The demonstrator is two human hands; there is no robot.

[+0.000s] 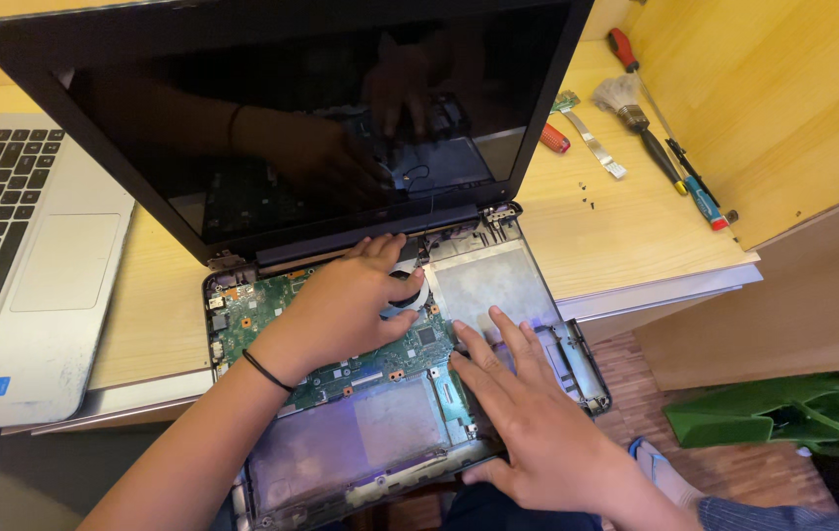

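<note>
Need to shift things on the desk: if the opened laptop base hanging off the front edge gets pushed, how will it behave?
The opened laptop base probably tips forward easily, since its front overhangs the desk edge. The raised screen likely makes it back-heavy and awkward. The bare green circuit board under the left hand looks fragile; the right hand steadies it.

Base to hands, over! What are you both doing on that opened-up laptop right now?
Left hand flat on the green circuit board, fingertips by the fan. Right hand spread flat on the open laptop base, no grip on anything. Nothing in the way; tools lie aside on the desk.
</note>
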